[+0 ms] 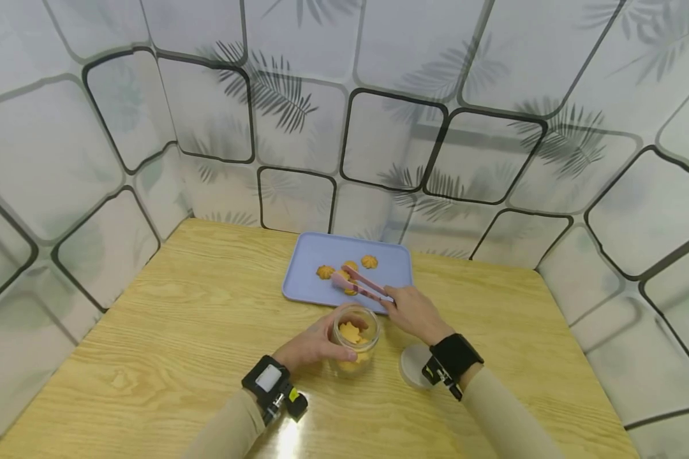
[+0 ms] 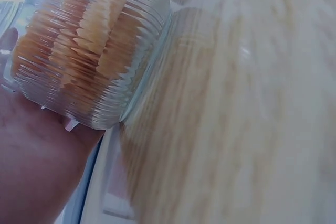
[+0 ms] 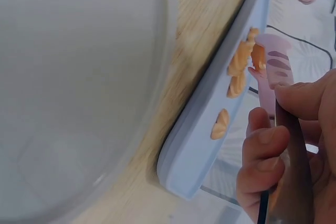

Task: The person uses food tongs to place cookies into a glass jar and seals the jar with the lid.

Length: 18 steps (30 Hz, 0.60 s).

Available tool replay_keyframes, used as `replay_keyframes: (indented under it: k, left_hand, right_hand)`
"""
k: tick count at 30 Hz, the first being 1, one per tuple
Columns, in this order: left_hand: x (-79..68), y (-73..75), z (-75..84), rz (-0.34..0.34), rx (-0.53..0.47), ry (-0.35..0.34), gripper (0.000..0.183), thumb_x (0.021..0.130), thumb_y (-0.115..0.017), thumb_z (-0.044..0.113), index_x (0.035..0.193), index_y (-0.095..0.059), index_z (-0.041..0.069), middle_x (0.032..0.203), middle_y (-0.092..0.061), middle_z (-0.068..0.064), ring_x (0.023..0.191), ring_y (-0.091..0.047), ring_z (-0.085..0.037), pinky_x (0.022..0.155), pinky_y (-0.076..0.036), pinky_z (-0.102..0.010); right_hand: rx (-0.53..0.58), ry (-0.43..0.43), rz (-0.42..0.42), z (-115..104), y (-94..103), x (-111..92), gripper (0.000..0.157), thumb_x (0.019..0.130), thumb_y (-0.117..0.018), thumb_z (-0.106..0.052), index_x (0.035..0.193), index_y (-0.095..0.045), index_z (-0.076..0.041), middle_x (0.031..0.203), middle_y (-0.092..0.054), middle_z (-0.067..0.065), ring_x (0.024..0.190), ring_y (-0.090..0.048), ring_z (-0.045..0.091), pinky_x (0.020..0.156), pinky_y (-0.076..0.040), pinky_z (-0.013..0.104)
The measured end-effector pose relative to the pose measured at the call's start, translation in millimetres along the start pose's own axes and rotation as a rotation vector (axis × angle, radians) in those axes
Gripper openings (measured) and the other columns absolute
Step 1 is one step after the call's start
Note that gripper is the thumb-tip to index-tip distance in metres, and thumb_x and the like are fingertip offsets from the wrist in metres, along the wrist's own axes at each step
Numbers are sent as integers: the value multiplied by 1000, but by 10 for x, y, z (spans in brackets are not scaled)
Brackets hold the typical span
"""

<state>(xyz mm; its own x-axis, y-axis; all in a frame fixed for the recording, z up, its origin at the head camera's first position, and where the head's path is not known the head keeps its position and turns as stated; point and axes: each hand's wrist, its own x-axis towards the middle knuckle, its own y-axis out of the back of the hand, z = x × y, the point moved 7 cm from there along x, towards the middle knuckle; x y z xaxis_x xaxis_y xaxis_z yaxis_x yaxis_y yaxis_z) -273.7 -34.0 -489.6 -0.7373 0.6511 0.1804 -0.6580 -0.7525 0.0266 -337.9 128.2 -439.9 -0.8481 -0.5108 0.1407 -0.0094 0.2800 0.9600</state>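
My left hand (image 1: 312, 344) holds a clear ribbed glass jar (image 2: 149, 3) upright on the table, thumb and fingers round its side. Several golden, scallop-edged cookies (image 1: 350, 333) are inside, and its mouth is uncovered. With my right hand (image 1: 416, 312) I grip pink-tipped tongs (image 3: 294, 161) with metal arms. Their tips reach over a blue tray (image 1: 305, 284) behind the jar. One cookie (image 3: 258, 57) shows between the tips; whether it is pinched I cannot tell. More cookies lie on the tray, one (image 1: 369, 262) at the back right and one (image 1: 325, 272) left of the tips.
A round whitish lid (image 1: 411, 366) lies on the wooden table (image 1: 207, 299) right of the jar, partly under my right wrist. Patterned curtain-like sheets (image 1: 298, 134) enclose the back and both sides of the table.
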Motion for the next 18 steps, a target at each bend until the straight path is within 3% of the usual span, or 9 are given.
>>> replay_keyframes:
  k: [7,10,14,18]
  left_hand:
    - [-44,55,50,7,20,-28,85,85,-85,24,155,-37,18,143,-52,-25,134,-48,-33,111,-41,-42]
    - [-59,68,82,5,14,-30,86,83,-86,23,154,-38,17,144,-51,-26,136,-47,-34,112,-40,-42]
    - [-46,65,119,15,18,-30,91,81,-88,21,155,-36,18,147,-50,-27,139,-46,-32,115,-35,-44]
    - [-20,52,154,33,46,-35,95,79,-90,21,156,-34,19,147,-53,-21,139,-47,-30,118,-26,-55]
  right_hand:
    - [121,66,36,-65,126,-223,18,103,-60,-17,86,-59,-12,60,-36,-6,52,-33,6,53,-26,22]
    - [171,67,30,-83,213,-371,14,104,-58,-17,102,-69,-7,60,-36,-7,52,-29,4,54,-25,22]
    - [204,53,42,-77,405,-618,36,104,-59,-18,135,-63,1,63,-44,-7,52,-30,2,53,-29,22]
    - [243,20,77,-61,615,-886,41,104,-60,-18,139,-59,4,65,-47,-10,51,-31,0,50,-31,22]
